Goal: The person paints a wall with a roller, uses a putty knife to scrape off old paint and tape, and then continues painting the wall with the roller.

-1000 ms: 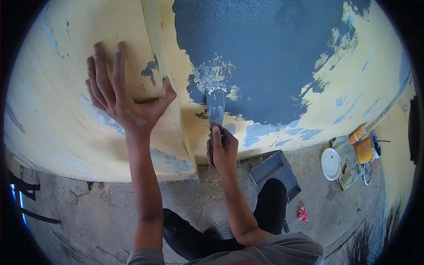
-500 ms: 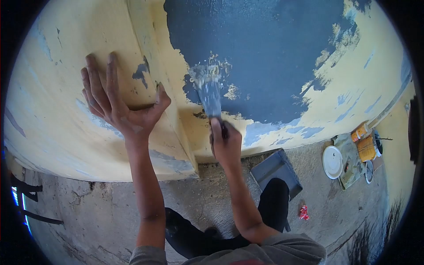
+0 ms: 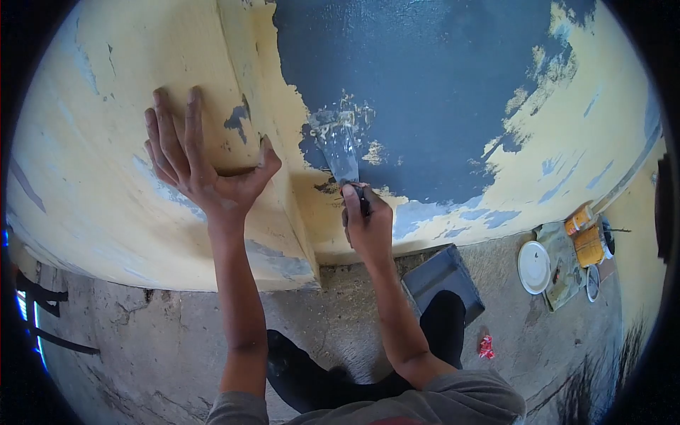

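Note:
My left hand (image 3: 202, 166) lies with spread fingers against the yellow wall column (image 3: 184, 57), its thumb at the corner edge. In my right hand (image 3: 368, 219) is the dark handle of a putty knife (image 3: 340, 154), held with the thumb along it. The wide metal blade points up and rests on the wall, where yellow paint meets a large grey-blue patch (image 3: 425, 92). Flakes of loosened paint sit along the blade's front edge. Ragged bits of yellow paint surround the blade.
A grey tray (image 3: 443, 280) lies on the concrete floor (image 3: 191, 326) by my knee. Farther right are a white lid (image 3: 533, 267), a stained cloth or sheet (image 3: 563, 265), an orange-yellow container (image 3: 589, 244) and a small round dish (image 3: 592, 282). A red-and-white crumpled wrapper (image 3: 486, 346) lies nearby.
The view has shifted slightly. The putty knife's blade stays near the same yellow edge, with its handle tilted a little more to the right. My left hand remains on the column.

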`<state>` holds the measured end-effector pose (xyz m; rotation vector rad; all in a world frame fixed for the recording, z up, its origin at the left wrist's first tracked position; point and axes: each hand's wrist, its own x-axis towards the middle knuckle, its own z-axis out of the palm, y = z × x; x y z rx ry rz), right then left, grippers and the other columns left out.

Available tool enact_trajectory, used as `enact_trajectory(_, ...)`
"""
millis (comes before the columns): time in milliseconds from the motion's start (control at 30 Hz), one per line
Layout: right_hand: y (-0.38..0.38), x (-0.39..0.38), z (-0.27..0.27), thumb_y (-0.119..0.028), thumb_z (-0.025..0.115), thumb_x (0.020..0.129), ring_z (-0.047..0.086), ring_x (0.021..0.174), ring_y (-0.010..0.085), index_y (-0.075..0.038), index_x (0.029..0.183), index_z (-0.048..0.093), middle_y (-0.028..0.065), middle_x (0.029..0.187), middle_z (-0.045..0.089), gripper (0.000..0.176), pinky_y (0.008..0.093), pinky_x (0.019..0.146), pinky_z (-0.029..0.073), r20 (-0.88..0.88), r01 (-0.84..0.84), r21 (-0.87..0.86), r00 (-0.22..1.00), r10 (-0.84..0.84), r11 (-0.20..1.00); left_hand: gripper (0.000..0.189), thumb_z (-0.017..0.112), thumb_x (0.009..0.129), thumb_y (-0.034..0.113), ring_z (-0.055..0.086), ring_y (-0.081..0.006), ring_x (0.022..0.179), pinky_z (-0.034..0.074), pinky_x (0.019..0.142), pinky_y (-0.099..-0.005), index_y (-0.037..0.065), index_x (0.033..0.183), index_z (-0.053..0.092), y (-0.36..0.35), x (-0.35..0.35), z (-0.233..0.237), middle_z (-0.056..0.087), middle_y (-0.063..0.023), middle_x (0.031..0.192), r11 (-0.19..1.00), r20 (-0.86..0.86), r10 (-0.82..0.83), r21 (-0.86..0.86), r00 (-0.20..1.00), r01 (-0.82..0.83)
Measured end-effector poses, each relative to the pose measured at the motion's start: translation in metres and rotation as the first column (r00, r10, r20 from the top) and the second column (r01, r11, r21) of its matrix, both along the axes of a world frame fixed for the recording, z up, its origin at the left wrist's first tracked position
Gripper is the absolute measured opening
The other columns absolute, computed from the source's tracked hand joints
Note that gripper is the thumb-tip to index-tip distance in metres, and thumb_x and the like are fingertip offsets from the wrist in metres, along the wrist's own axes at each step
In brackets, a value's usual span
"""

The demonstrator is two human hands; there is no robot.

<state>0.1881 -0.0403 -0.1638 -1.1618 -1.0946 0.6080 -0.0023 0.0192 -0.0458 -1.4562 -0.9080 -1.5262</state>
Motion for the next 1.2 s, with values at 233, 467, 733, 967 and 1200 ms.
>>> enact_trajectory(233,-0.007,0.010,0.027,-0.024,0.062,0.095,0.061,0.052,0.0247,0.001,0.092,0.066,0.0159,0.062,0.061,0.026,0.0346,0.052,0.046,0.278,0.066,0.026,0.958,-0.070,0.998,0.084,0.069,0.065,0.053,0.035,-0.0358,0.138,0.026,0.111,-0.0530,0.015,0.139,0.053,-0.004,0.002,0.002,0.041,-0.0160,0.149,1.000,0.011,-0.002,-0.015,1.000,0.002)
enact_trajectory(467,-0.014,0.017,0.005,-0.023,0.061,0.096,0.060,0.053,0.0194,0.001,0.095,0.068,0.0134,0.066,0.064,0.025,0.0318,0.053,0.047,0.389,0.116,0.056,0.912,-0.128,0.992,0.084,0.069,0.065,0.051,0.034,-0.0360,0.139,0.026,0.111,-0.0521,0.015,0.139,0.052,-0.006,0.005,0.003,0.041,-0.0162,0.148,1.000,0.028,0.001,-0.010,1.000,-0.001)
enact_trajectory(733,-0.014,-0.020,0.022,-0.024,0.058,0.096,0.067,0.062,0.0339,0.002,0.095,0.065,0.0184,0.071,0.066,0.026,0.0414,0.057,0.050,0.248,0.105,0.098,0.960,-0.127,0.990,0.084,0.069,0.064,0.052,0.035,-0.0363,0.139,0.023,0.112,-0.0515,0.016,0.138,0.054,-0.007,0.004,0.001,0.041,-0.0165,0.149,0.999,0.036,-0.001,-0.051,0.999,0.003)
enact_trajectory(967,0.000,-0.038,-0.002,-0.031,0.053,0.100,0.055,0.048,0.0161,0.003,0.092,0.064,0.0073,0.059,0.057,0.037,0.0320,0.047,0.041,0.040,0.067,-0.063,0.997,-0.065,0.996,0.084,0.069,0.065,0.054,0.035,-0.0366,0.138,0.024,0.112,-0.0514,0.017,0.138,0.053,-0.006,0.003,0.002,0.041,-0.0174,0.148,1.000,0.035,0.007,-0.027,0.999,-0.006)
enact_trajectory(1200,-0.013,-0.032,0.007,-0.034,0.052,0.101,0.059,0.050,0.0200,0.004,0.093,0.062,0.0104,0.059,0.059,0.040,0.0359,0.052,0.046,-0.073,-0.075,-0.129,0.995,0.066,0.989,0.083,0.068,0.065,0.057,0.034,-0.0373,0.139,0.024,0.111,-0.0520,0.017,0.137,0.055,-0.004,0.000,-0.008,0.041,-0.0189,0.148,1.000,0.022,-0.012,-0.024,1.000,0.012)
